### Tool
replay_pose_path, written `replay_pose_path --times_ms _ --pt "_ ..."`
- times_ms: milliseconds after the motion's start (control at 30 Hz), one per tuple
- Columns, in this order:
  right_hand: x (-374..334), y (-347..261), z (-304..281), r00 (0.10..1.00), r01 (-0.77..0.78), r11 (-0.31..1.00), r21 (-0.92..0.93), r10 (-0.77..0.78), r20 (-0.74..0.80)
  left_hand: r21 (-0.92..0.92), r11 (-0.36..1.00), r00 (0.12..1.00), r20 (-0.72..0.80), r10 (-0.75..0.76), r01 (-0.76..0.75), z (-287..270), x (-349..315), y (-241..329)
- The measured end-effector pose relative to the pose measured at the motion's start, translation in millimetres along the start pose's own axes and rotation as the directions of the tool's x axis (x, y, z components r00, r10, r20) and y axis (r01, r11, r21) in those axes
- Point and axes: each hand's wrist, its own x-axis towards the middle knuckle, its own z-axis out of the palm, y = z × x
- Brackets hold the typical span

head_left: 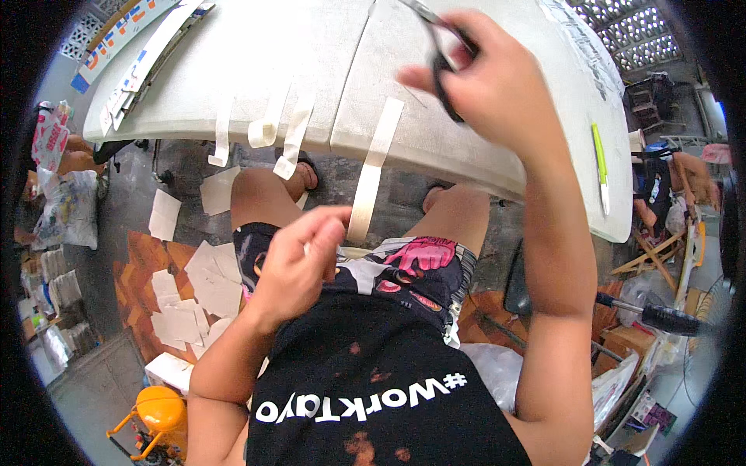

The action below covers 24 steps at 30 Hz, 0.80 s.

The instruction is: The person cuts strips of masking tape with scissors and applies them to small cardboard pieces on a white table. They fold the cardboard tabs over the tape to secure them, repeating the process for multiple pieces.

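In my right hand [497, 85], raised over the far part of the white table, is a pair of scissors [444, 66] with dark handles; the blades point up and away, blurred. Above my lap my left hand [301, 260] is closed, its fingers curled in; what they hold, if anything, is hidden. Beside its fingertips hangs a long cream tape strip [374, 167], its top stuck to the table; whether the fingers touch it I cannot tell. Several shorter pale strips droop from the edge farther left, among them a curled strip [263, 133] and a strip [295, 132].
A green-and-white cutter-like tool [600, 167] lies at the right side of the white table [458, 159]. Long printed boards [148, 66] rest at its left. Cardboard pieces [183, 314] litter the floor on the left, near a yellow tank [161, 409]. A black bar [653, 316] juts in at right.
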Motion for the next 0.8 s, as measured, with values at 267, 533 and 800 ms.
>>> replay_pose_path --times_ms 267,533,800 --pt "-51.6 2.1 -31.9 0.99 -0.138 0.99 0.012 0.138 0.001 0.178 0.98 0.995 0.074 0.073 -0.086 5.3 3.9 -12.0" --pt "-7.8 -4.8 39.7 0.975 -0.134 0.955 -0.263 0.175 0.139 0.322 0.941 0.993 -0.025 0.118 -0.104 15.7 -0.7 -9.1" --pt "-5.7 -6.1 28.1 0.964 -0.116 0.942 -0.314 0.183 0.195 0.431 0.898 0.996 -0.021 -0.092 0.092 10.0 1.1 -8.9"
